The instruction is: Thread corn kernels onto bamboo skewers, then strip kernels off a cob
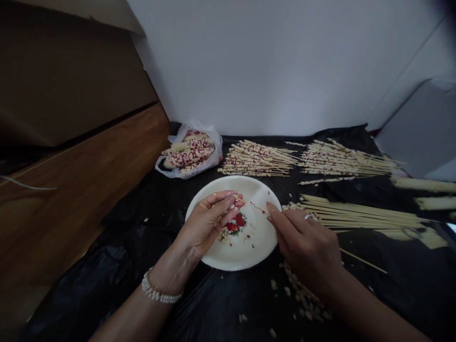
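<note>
Over a white bowl (213, 259) with a red and green print inside, my left hand (210, 216) has thumb and fingers closed around a pale corn kernel (232, 207) at the tip of a thin wooden skewer (251, 204). My right hand (306, 237), wearing a ring, grips that skewer; a few small dark red and pale bits sit along it. A stick end (363, 261) shows beyond the right hand, seemingly of the same skewer. Loose kernels (224, 236) lie in the bowl, partly behind my left hand.
A plastic bag (218, 142) of speckled corn cobs (192, 156) stands behind the bowl. Two piles of filled skewers (252, 159) (331, 159) lie farther right, with bare skewers (356, 211) nearer. Loose kernels (308, 304) and stripped cobs (423, 185) lie on black plastic sheeting (142, 256).
</note>
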{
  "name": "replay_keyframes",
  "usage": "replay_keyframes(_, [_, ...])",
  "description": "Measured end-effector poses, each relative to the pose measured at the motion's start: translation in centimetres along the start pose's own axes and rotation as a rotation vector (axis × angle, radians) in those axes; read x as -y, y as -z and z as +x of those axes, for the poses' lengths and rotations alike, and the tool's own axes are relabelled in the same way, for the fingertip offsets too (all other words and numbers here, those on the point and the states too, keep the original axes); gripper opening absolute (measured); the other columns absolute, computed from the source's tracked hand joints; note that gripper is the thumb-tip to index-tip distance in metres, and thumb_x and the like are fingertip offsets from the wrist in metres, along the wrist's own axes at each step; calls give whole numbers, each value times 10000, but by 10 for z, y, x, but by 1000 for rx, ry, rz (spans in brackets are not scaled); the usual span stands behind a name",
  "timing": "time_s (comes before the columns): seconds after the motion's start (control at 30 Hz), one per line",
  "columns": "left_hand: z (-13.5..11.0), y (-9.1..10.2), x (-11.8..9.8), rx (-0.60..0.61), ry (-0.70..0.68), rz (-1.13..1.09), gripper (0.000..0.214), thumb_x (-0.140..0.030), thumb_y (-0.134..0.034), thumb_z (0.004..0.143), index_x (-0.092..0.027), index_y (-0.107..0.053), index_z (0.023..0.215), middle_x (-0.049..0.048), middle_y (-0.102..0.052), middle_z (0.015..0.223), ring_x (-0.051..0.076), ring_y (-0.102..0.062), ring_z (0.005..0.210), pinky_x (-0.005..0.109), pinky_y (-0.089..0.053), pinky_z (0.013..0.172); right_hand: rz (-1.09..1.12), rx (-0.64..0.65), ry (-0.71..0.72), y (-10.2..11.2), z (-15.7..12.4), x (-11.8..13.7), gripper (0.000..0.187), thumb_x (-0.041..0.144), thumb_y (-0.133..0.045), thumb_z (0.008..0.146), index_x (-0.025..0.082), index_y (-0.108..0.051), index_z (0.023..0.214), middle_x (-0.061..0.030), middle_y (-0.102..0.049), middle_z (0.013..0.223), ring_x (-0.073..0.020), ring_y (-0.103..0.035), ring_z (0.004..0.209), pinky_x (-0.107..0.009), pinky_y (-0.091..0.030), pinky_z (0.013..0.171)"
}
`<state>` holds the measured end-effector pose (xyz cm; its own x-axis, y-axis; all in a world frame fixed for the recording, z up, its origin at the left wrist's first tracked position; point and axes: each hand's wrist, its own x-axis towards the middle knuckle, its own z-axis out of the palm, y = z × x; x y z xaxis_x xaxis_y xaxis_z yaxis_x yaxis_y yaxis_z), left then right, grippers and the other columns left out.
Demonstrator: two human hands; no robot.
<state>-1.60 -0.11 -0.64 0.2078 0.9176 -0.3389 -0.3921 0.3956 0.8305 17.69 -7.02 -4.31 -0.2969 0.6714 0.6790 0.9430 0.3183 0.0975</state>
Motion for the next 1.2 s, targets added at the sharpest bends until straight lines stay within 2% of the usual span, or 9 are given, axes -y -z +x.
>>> replay_keyframes(0.2, [0, 1, -2, 9, 29, -17, 128, -80, -650, 820, -128, -742, 895, 70, -750, 908, 108, -702, 779, 161, -574, 733, -7, -16, -7, 0, 0, 1, 344, 128, -589, 889, 130, -601, 1232, -24, -660, 795, -163, -555, 677, -308, -331, 585])
replay_keyframes(0.53, [3, 2, 1, -23, 17, -62, 149, 3, -675, 762, -106, -735, 844, 58, -747, 867, 109, -700, 824, 137, -561, 760, -19, -52, 1, 1, 2, 4, 365, 76, -592, 867, 112, -605, 1231, -30, -668, 799, -175, -590, 707, -306, -365, 601])
replay_keyframes(0.77, [3, 5, 2, -20, 41, -69, 114, -78, -709, 767, -126, -739, 866, 62, -749, 907, 107, -698, 823, 154, -566, 767, -23, -43, -7, 1, 2, 4, 360, 70, -590, 862, 113, -615, 1219, -29, -666, 793, -176, -596, 685, -311, -365, 591])
replay_keyframes(0.97, [3, 4, 1, -10, 31, -85, 120, -37, -727, 731, -137, -730, 797, 31, -742, 836, 100, -697, 794, 143, -565, 731, -4, -41, 7, 3, 3, 4, 361, 82, -606, 863, 105, -609, 1224, -36, -662, 791, -180, -598, 706, -307, -368, 599])
replay_keyframes(1.2, [-1, 1, -2, -36, 51, -88, 194, -25, -720, 733, -154, -740, 877, 21, -743, 871, 90, -693, 793, 138, -565, 729, 38, -58, 19, 1, 1, 5, 372, 72, -593, 870, 89, -587, 1241, -38, -657, 793, -175, -584, 706, -301, -380, 604])
